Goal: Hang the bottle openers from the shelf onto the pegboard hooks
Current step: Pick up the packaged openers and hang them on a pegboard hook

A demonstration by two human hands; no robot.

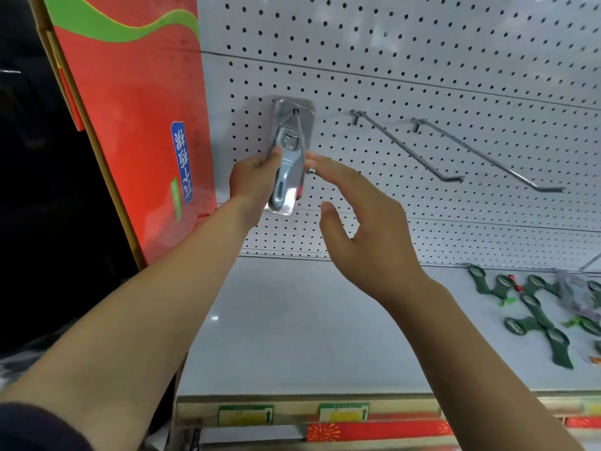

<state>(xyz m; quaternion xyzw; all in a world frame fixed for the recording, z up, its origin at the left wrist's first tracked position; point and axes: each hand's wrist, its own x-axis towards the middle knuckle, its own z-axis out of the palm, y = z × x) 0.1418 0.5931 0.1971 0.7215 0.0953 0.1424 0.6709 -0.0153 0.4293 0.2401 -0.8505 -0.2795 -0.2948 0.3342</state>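
A silver bottle opener point(286, 164) in clear blister packaging hangs on the leftmost hook point(300, 135) of the white pegboard point(422, 76). My left hand point(253, 183) grips the package's lower left side. My right hand point(361, 219) is open just right of it, its fingertips touching the tip of that hook. Two bare hooks point(406, 148) point(487, 157) stick out further right. Several green bottle openers point(536, 314) lie on the white shelf point(309, 320) at the right.
A tall red and green panel point(130, 125) stands at the pegboard's left edge. Price labels point(245, 415) run along the shelf's front rail. A clear packaged item point(575, 294) lies among the green openers.
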